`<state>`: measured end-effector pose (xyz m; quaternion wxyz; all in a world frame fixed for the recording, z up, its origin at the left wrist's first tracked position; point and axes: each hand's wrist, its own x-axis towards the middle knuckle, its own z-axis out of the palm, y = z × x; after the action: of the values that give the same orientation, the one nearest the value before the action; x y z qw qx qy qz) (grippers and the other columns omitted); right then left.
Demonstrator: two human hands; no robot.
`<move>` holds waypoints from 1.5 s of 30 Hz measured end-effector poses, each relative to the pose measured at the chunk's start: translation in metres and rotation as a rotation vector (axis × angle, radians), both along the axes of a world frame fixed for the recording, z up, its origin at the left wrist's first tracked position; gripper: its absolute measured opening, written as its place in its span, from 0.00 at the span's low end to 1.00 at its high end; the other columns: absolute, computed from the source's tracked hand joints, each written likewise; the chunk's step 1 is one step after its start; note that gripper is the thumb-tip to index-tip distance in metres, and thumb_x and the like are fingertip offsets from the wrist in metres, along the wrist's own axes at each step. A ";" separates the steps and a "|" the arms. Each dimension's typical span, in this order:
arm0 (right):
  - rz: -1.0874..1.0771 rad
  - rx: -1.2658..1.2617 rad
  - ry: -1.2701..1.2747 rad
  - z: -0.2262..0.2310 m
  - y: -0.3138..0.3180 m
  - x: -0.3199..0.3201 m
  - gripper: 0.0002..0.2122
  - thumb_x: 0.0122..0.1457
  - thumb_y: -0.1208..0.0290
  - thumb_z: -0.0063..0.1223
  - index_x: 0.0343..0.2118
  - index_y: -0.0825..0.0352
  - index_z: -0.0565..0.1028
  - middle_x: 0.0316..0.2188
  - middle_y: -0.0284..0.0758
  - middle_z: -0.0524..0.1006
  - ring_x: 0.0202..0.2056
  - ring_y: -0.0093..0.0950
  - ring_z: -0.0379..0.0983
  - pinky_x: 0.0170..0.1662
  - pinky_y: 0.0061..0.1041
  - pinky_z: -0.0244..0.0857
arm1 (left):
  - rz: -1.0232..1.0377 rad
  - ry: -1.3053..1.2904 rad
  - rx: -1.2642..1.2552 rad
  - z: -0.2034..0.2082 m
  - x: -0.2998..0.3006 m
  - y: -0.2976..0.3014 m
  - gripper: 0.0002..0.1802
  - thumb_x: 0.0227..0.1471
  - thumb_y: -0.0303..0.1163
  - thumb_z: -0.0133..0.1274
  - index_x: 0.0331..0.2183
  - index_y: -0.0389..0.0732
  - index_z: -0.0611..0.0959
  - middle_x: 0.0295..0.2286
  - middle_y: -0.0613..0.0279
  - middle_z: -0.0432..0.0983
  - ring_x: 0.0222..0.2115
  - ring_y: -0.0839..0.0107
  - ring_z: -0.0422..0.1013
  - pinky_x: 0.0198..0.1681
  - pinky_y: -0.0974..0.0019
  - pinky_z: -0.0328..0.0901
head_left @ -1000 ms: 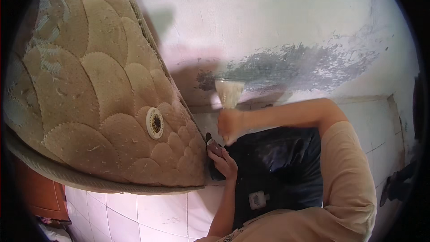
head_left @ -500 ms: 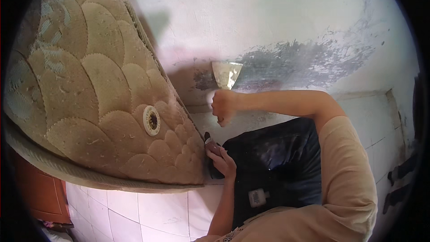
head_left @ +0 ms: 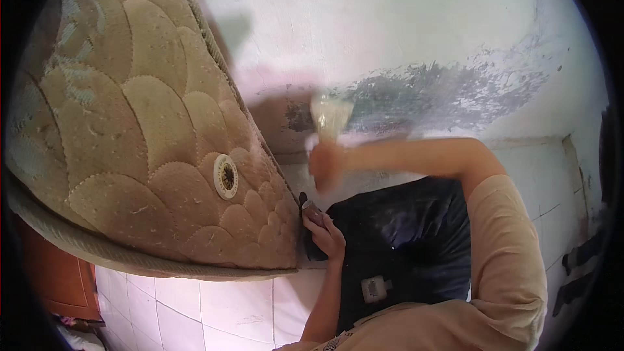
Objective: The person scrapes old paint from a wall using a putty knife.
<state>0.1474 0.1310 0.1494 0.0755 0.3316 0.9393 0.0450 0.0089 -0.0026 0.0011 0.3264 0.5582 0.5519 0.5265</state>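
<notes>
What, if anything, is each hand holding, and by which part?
Right hand: pale, flared, wide-bladed scraper, gripped below its blade. Left hand: brown cylindrical object, held around its lower part.

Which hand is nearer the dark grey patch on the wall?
Right. The right hand, gripping a scraper, is just below the left end of the dark grey patch in the picture; the left hand is farther below, beside the mattress.

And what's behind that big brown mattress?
Around the brown quilted mattress, you see a whitish wall, pale floor tiles and reddish wooden furniture; whatever it covers can't be seen.
</notes>
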 end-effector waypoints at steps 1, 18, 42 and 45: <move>-0.032 0.022 0.063 0.000 0.017 0.002 0.18 0.36 0.49 0.46 0.08 0.60 0.74 0.11 0.35 0.72 0.16 0.35 0.70 0.21 0.31 0.64 | 0.009 -0.024 -0.019 0.006 -0.005 0.000 0.26 0.53 0.32 0.40 0.51 0.32 0.55 0.30 0.50 0.69 0.26 0.62 0.68 0.32 0.64 0.63; 0.052 0.026 -0.043 0.000 0.004 -0.011 0.17 0.39 0.49 0.49 0.17 0.58 0.78 0.16 0.34 0.75 0.20 0.32 0.73 0.22 0.31 0.65 | 0.001 -0.020 -0.072 0.001 -0.006 -0.001 0.28 0.53 0.34 0.40 0.51 0.30 0.54 0.32 0.48 0.69 0.27 0.61 0.69 0.32 0.64 0.63; 0.219 0.154 0.116 0.005 -0.028 -0.020 0.14 0.34 0.53 0.50 0.10 0.60 0.75 0.09 0.35 0.70 0.14 0.33 0.69 0.18 0.31 0.61 | 0.030 -0.062 -0.027 0.002 -0.001 0.003 0.26 0.52 0.32 0.40 0.50 0.31 0.55 0.28 0.51 0.69 0.25 0.64 0.67 0.31 0.65 0.63; 0.068 0.097 0.142 0.015 0.010 0.001 0.16 0.35 0.50 0.49 0.10 0.59 0.75 0.09 0.36 0.71 0.14 0.33 0.69 0.18 0.30 0.62 | 0.053 -0.065 -0.034 -0.001 -0.001 0.001 0.28 0.52 0.36 0.42 0.50 0.32 0.56 0.32 0.41 0.70 0.29 0.51 0.71 0.34 0.57 0.63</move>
<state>0.1481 0.1412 0.1644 -0.0093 0.3050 0.9498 0.0693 0.0080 -0.0012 0.0004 0.3395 0.5205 0.5645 0.5433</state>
